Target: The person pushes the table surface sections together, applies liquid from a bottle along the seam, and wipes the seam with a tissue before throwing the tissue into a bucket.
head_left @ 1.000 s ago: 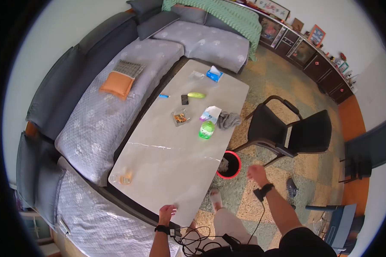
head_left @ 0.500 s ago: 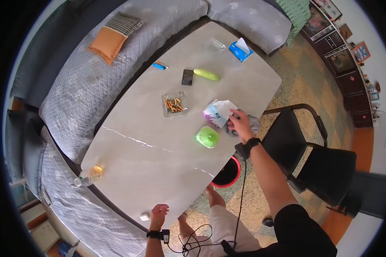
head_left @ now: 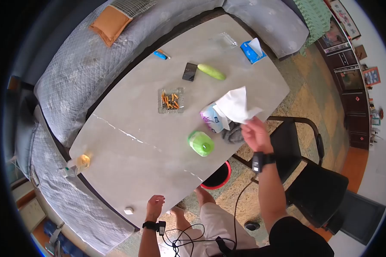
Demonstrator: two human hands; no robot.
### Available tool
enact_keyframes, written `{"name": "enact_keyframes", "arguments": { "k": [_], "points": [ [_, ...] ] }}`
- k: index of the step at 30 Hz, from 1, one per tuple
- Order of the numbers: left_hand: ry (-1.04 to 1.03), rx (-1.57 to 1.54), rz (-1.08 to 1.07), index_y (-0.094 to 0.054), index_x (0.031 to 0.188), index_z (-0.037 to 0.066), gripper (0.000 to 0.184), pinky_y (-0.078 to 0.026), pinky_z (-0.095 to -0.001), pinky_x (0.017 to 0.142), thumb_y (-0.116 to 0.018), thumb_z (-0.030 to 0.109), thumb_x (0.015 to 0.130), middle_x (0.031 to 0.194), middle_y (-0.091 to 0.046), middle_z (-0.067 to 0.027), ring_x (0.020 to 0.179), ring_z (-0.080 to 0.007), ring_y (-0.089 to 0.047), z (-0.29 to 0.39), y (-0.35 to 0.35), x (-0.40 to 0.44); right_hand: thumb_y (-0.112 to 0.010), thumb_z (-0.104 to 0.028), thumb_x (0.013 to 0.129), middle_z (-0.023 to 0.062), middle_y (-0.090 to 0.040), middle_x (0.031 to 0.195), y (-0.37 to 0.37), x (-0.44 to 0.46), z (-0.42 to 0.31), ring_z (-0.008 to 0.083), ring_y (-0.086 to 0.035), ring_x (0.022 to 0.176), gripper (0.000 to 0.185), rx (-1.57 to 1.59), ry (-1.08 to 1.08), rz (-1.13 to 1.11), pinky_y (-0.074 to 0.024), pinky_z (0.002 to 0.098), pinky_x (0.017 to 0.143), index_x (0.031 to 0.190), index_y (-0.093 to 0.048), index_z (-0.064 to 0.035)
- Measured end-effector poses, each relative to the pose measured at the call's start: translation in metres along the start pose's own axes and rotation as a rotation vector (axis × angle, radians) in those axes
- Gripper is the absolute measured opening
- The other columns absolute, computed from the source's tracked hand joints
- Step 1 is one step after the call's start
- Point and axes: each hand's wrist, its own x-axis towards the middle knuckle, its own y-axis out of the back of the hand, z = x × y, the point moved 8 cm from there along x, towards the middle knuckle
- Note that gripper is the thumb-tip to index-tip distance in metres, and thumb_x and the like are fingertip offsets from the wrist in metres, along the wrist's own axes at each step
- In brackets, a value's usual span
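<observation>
My right hand [head_left: 256,133] pinches the corner of a white tissue [head_left: 234,104] and holds it raised at the table's right edge. Just left of it stands the tissue pack [head_left: 211,118], white with purple and blue print. A crumpled grey cloth [head_left: 233,133] lies beside the pack, below my right hand. Nearer to me is a green-capped bottle [head_left: 200,144]. At the near edge my left hand [head_left: 155,206] rests by the table with its fingers loosely extended, holding nothing. A small white object [head_left: 128,210] sits to its left.
On the table [head_left: 128,171] are a glass ashtray [head_left: 171,101] with cigarette butts, a black box [head_left: 189,71], a green cucumber-like vegetable [head_left: 211,72], a blue tissue pack [head_left: 251,52] and a bottle of yellow liquid [head_left: 79,163]. A red-rimmed bin [head_left: 228,171] and black chairs [head_left: 315,190] stand right.
My right hand has drawn a tissue up out of the pack and moved right and toward me with it. The camera view has shifted slightly. My left hand stays near the table edge.
</observation>
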Motion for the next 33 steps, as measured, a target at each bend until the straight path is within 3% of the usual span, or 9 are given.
{"name": "enact_keyframes", "arguments": {
  "k": [3, 5, 7, 9, 14, 17, 23, 26, 33],
  "points": [
    [-0.010, 0.027, 0.032, -0.072, 0.115, 0.003, 0.021, -0.061, -0.0341, 0.082, -0.063, 0.019, 0.103, 0.106, -0.079, -0.0094, 0.094, -0.0207, -0.076, 0.004, -0.003, 0.000, -0.080, -0.012, 0.091, 0.0038, -0.064, 0.082, 0.032, 0.044, 0.042, 0.0175, -0.058, 0.061, 0.060, -1.149, -0.139, 0.157, -0.0481, 0.0357, 0.058, 0.143, -0.055, 0.0046],
    [-0.033, 0.077, 0.053, -0.072, 0.115, 0.003, 0.022, -0.060, -0.0359, 0.084, -0.064, 0.018, 0.102, 0.106, -0.079, -0.0100, 0.096, -0.0233, -0.077, 0.013, 0.000, -0.006, -0.080, -0.013, 0.088, 0.0090, -0.067, 0.085, 0.064, 0.091, 0.041, 0.0266, -0.064, 0.068, 0.049, -1.937, 0.292, 0.021, -0.0528, 0.0420, 0.066, 0.130, -0.064, 0.0060],
    [-0.089, 0.162, 0.060, -0.072, 0.116, 0.003, 0.024, -0.060, -0.0374, 0.086, -0.066, 0.021, 0.102, 0.108, -0.079, -0.0108, 0.099, -0.0254, -0.077, 0.036, 0.002, -0.009, -0.078, -0.011, 0.085, 0.0140, -0.071, 0.096, 0.041, 0.051, 0.010, 0.0335, -0.068, 0.083, 0.036, -1.913, 0.921, 0.187, -0.0554, 0.0432, 0.079, 0.114, -0.069, 0.0073],
    [-0.085, 0.183, 0.052, -0.071, 0.117, 0.002, 0.024, -0.060, -0.0353, 0.087, -0.064, 0.020, 0.103, 0.109, -0.079, -0.0098, 0.100, -0.0221, -0.076, 0.067, -0.001, -0.015, -0.076, -0.008, 0.084, 0.0156, -0.070, 0.105, 0.013, -0.017, -0.019, 0.0332, -0.069, 0.098, 0.031, -1.589, 1.015, 0.428, -0.0549, 0.0425, 0.087, 0.111, -0.068, 0.0055],
    [-0.111, -0.040, -0.173, -0.067, 0.126, 0.002, 0.023, -0.061, -0.0309, 0.089, -0.062, 0.014, 0.108, 0.120, -0.075, -0.0083, 0.103, -0.0178, -0.074, 0.098, -0.056, -0.025, -0.073, 0.000, 0.083, 0.0150, -0.070, 0.100, 0.059, -0.151, 0.022, 0.0279, -0.069, 0.093, 0.029, -1.634, 0.783, 0.405, -0.0561, 0.0399, 0.086, 0.111, -0.066, 0.0018],
    [0.034, -0.531, -0.323, -0.066, 0.127, 0.001, 0.024, -0.061, -0.0308, 0.086, -0.064, 0.016, 0.108, 0.121, -0.074, -0.0075, 0.104, -0.0163, -0.072, 0.131, -0.114, -0.042, -0.072, -0.001, 0.084, 0.0160, -0.070, 0.106, 0.114, -0.185, 0.140, 0.0319, -0.071, 0.099, 0.028, -1.503, 0.088, 0.117, -0.0565, 0.0415, 0.088, 0.111, -0.067, -0.0029],
    [0.200, -0.560, -0.402, -0.061, 0.132, 0.000, 0.031, -0.058, -0.0293, 0.089, -0.069, 0.008, 0.103, 0.122, -0.068, -0.0065, 0.109, -0.0158, -0.067, 0.088, -0.146, -0.041, -0.076, -0.002, 0.085, 0.0163, -0.064, 0.132, 0.063, -0.222, 0.239, 0.0307, -0.067, 0.119, 0.034, -1.796, 0.316, -0.331, -0.0581, 0.0353, 0.090, 0.119, -0.071, -0.0063],
    [0.226, -0.714, -0.483, -0.060, 0.129, 0.000, 0.030, -0.057, -0.0296, 0.092, -0.069, 0.003, 0.101, 0.120, -0.069, -0.0088, 0.109, -0.0176, -0.070, 0.062, -0.147, -0.044, -0.080, 0.006, 0.081, 0.0255, -0.040, 0.161, 0.093, -0.231, 0.247, 0.0468, -0.039, 0.153, 0.037, -1.306, 0.062, -0.282, -0.0436, 0.0483, 0.116, 0.115, -0.071, -0.0051],
    [0.077, -0.406, -0.542, -0.064, 0.118, -0.004, 0.018, -0.058, -0.0317, 0.091, -0.068, 0.004, 0.102, 0.109, -0.071, -0.0091, 0.107, -0.0183, -0.071, 0.067, -0.145, -0.041, -0.078, 0.007, 0.084, 0.0108, -0.072, 0.116, 0.119, -0.246, 0.258, 0.0255, -0.075, 0.097, 0.024, -1.450, 0.185, 0.087, -0.0585, 0.0318, 0.078, 0.106, -0.074, -0.0023]
  ]
}}
